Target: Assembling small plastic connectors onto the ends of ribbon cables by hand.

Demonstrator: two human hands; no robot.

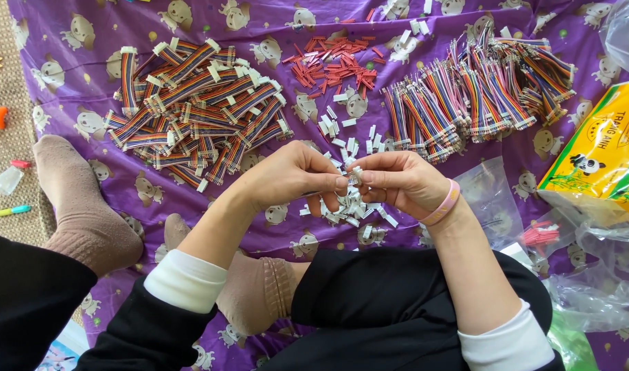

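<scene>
Purple glossy plastic sheet (273, 20) under us; our left hand (290, 177) and right hand (397, 180) meet, fingertips pinching one small white boxy plastic connector (356, 172) over loose pile of white connectors (352, 206).

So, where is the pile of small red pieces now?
In the head view, the red pieces lie at top centre of the purple sheet, between the two piles of rainbow ribbon cables, above both hands.

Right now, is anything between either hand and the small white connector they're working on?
Nothing visible. The left hand and right hand already pinch the white connector between their fingertips, above the loose pile of white connectors on the purple sheet.
</scene>
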